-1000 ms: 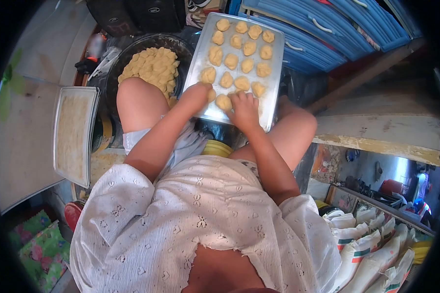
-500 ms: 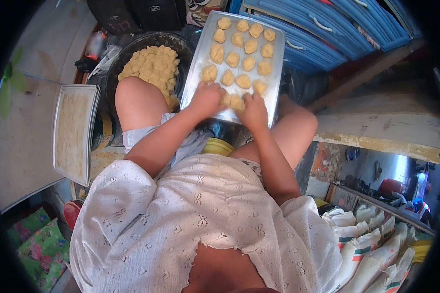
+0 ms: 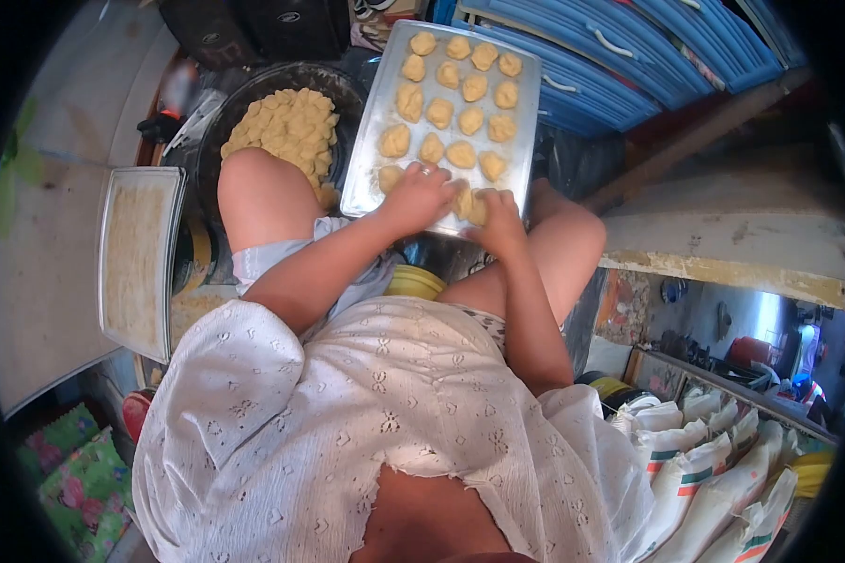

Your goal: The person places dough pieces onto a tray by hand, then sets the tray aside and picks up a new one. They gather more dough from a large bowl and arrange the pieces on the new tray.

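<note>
A metal baking tray [image 3: 361, 188] holds rows of pale yellow dough pieces [image 3: 439, 114]. My left hand [image 3: 421, 199] is over the tray's near part, its fingers closed against a dough lump [image 3: 469, 203]. From the other side, my right hand [image 3: 499, 225] grips the same lump, at the tray's near right corner. Just left of my left hand, a single dough piece [image 3: 390, 178] rests on the tray. The fingertips of both hands are partly hidden by the dough.
Left of the tray, a round black pan [image 3: 218, 117] holds a heap of dough pieces [image 3: 286, 127]. Another flat tray [image 3: 141, 253] leans further left. Blue drawers [image 3: 582, 66] stand behind on the right. A yellow container [image 3: 413, 281] sits between my legs, and white bags [image 3: 685, 479] are lower right.
My left hand has moved right toward my right hand, uncovering a dough piece at the left of the nearest row. Both hands now meet at one lump.
</note>
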`<act>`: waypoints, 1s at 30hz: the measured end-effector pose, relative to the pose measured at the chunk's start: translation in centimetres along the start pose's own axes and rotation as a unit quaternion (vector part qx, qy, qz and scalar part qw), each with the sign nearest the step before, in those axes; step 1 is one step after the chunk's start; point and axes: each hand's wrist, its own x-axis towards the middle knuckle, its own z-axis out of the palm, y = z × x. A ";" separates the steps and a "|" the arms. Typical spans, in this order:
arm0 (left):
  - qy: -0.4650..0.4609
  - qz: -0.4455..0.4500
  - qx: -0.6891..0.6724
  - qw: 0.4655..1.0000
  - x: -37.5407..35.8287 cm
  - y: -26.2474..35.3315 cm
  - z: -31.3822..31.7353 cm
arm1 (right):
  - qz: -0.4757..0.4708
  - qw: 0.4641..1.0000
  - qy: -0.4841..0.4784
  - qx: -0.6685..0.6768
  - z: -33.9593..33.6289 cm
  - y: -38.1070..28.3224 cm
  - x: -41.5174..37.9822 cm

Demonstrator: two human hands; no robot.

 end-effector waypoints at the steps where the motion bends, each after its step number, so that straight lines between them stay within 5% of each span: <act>1: -0.008 0.026 -0.005 1.000 0.2 0.4 0.2 | 0.020 0.999 -0.002 0.029 0.3 0.7 -0.1; 5: -0.005 0.047 0.037 0.998 0.6 0.8 2.6 | 0.041 0.991 0.087 0.095 0.8 2.5 0.5; 15: -0.039 0.026 0.055 0.997 0.8 0.9 2.3 | 0.024 0.999 0.001 0.035 0.6 2.4 0.9; 18: 0.056 0.017 -0.023 0.998 1.0 0.2 1.5 | 0.088 0.992 0.036 0.078 -0.1 1.4 1.1; 21: 0.067 -0.071 0.013 0.995 1.7 -1.6 0.5 | 0.003 0.986 0.162 0.037 -0.2 2.0 2.9; 26: 0.088 -0.131 0.024 0.987 2.0 -4.3 -0.3 | -0.056 0.988 0.134 -0.053 -0.1 2.2 6.5; 30: 0.068 -0.114 0.019 0.991 2.1 -4.9 0.4 | 0.035 0.990 0.132 0.043 1.1 3.1 7.8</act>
